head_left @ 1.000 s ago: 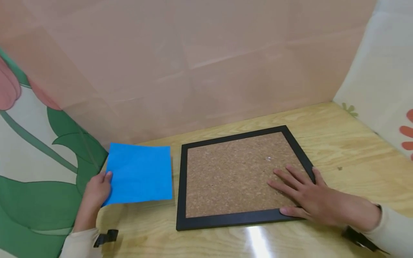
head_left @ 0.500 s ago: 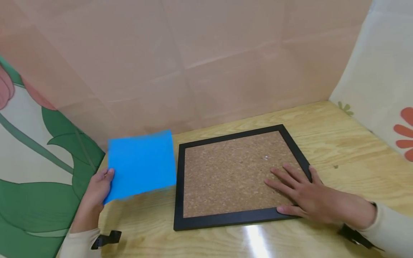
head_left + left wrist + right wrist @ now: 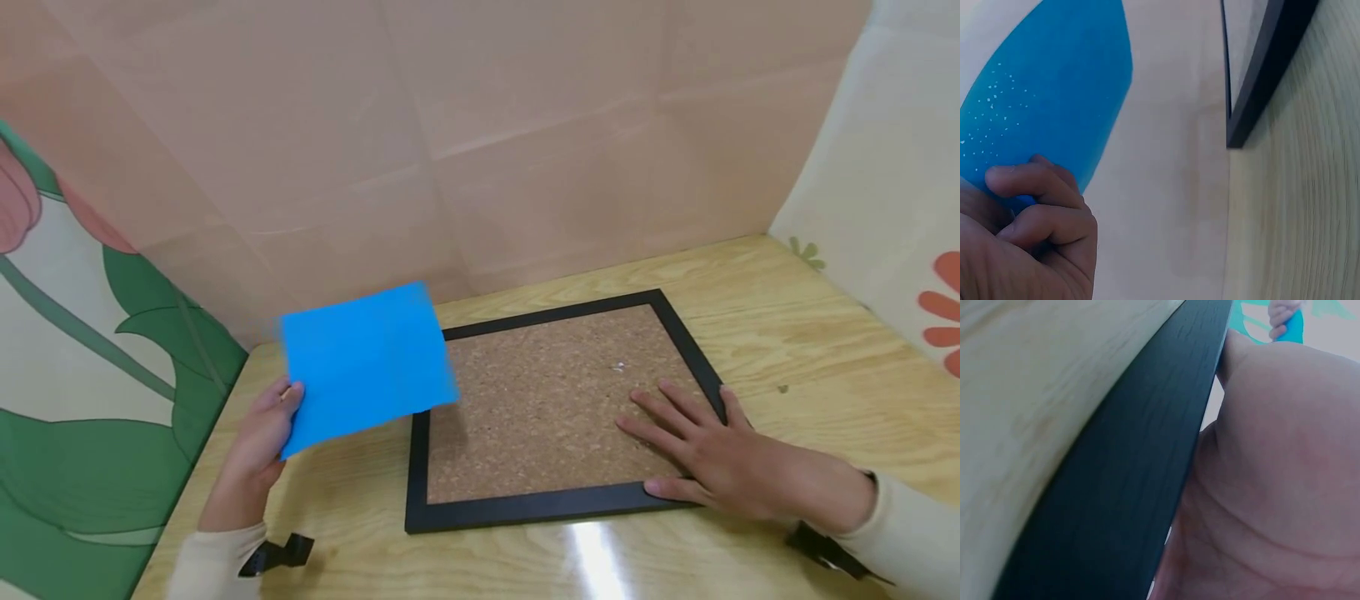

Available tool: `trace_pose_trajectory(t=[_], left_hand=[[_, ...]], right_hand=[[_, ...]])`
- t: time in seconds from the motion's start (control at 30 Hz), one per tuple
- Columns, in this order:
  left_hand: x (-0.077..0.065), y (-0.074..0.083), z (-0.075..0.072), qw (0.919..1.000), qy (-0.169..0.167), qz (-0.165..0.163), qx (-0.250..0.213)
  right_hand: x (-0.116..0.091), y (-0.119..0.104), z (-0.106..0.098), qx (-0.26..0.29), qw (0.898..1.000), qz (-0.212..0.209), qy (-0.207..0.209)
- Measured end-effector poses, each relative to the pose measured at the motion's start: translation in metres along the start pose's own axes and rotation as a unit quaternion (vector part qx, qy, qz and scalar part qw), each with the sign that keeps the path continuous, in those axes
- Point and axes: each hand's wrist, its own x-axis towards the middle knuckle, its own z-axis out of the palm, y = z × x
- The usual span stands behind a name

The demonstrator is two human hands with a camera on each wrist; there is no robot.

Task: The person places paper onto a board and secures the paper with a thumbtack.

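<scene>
My left hand (image 3: 262, 429) pinches the left edge of a square blue sheet of paper (image 3: 367, 358), thumb on top. The sheet is raised and tilted, and its right corner overlaps the left side of a black-framed cork board (image 3: 525, 417). In the left wrist view, curled fingers (image 3: 1047, 187) press against the sheet's underside (image 3: 1066, 81), which carries small pale specks. Spread flat, my right hand (image 3: 727, 467) rests over the board's near right corner, its fingers on the cork and thumb on the near frame. The right wrist view shows the palm (image 3: 1291, 462) against the frame's edge (image 3: 1122, 450).
The board lies on a light wood-grain table (image 3: 817, 358). Behind stands a pinkish-brown sheet wall (image 3: 465, 150); printed panels with a leaf pattern (image 3: 82, 467) and a red flower (image 3: 948, 308) flank the sides. A small shiny white mark (image 3: 618, 367) shows on the cork.
My left hand has lifted the blue paper and carried it rightward, so it now overlaps the board's left edge in the head view. The right hand has stayed on the board.
</scene>
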Motion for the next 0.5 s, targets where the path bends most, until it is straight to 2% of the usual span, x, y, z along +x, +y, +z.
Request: trace_pose_trajectory(t=[0.17, 0.5], left_hand=[[0.003, 0.005, 0.021, 0.9997, -0.010, -0.018, -0.010], [0.018, 0.000, 0.068, 0.9978, -0.041, -0.046, -0.026]], right_hand=[[0.000, 0.000, 0.000, -0.002, 1.000, -0.005, 0.007], [0.000, 0.000, 0.001, 0.000, 1.000, 0.001, 0.002]])
